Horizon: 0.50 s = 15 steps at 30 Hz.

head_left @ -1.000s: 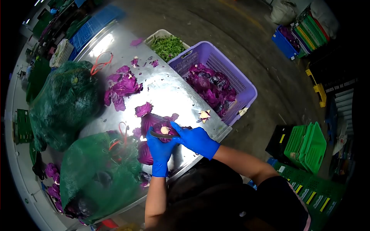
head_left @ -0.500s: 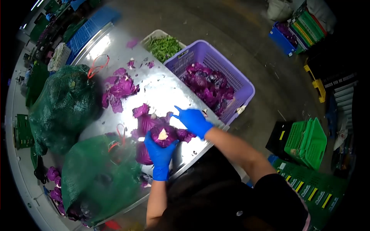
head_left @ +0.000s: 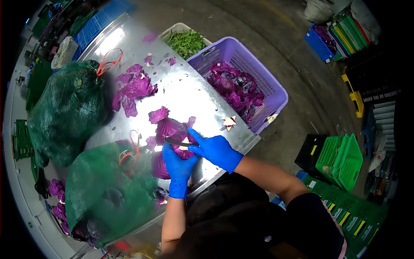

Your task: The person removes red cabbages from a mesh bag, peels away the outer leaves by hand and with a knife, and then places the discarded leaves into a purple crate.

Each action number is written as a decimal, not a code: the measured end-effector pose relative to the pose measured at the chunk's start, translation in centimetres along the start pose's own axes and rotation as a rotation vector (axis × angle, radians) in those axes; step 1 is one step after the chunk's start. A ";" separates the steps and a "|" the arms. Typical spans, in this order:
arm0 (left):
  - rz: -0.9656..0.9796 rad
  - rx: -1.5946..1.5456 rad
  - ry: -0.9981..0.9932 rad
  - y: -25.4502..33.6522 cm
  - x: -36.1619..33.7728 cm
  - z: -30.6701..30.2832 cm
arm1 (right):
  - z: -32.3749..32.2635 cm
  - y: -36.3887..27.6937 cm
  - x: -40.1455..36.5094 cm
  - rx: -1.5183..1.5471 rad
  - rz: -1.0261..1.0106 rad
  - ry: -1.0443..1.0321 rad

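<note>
Blue-gloved left hand (head_left: 177,168) cups a round purple cabbage head (head_left: 183,151). The right hand (head_left: 214,150) grips a dark-bladed knife (head_left: 174,141) across it. The green plastic crate (head_left: 332,203) carries yellow labels (head_left: 345,218), apparently too blurred to read.

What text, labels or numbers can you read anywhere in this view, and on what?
No text can be read.
Green crates, yellow stickers: too small and blurred to read.
Black crate, one yellow sticker: blurred.
Left hand holding the red cabbage, right hand with the knife: no markings show.
</note>
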State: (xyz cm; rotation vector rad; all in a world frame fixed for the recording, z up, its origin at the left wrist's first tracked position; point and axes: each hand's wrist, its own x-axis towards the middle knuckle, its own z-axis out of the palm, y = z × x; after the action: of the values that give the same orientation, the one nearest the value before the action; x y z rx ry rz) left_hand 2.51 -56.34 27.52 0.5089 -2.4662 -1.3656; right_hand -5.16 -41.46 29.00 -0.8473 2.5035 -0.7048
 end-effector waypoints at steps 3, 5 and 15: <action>-0.023 0.033 -0.012 -0.3 0.2 0.1 | 0.3 0.3 -0.2 0.002 -0.001 -0.002; -0.076 0.035 -0.029 -0.3 0.6 0.1 | 1.7 1.0 0.4 0.030 -0.048 0.110; -0.011 -0.003 -0.036 -2.2 -3.3 -1.3 | -1.0 1.4 7.4 0.183 0.130 0.037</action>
State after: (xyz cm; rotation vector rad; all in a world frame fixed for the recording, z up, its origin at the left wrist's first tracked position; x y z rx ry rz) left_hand 6.41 -56.96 26.06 0.5015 -2.4931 -1.3949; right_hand -11.72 -45.00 27.43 -0.6066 2.4541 -0.8953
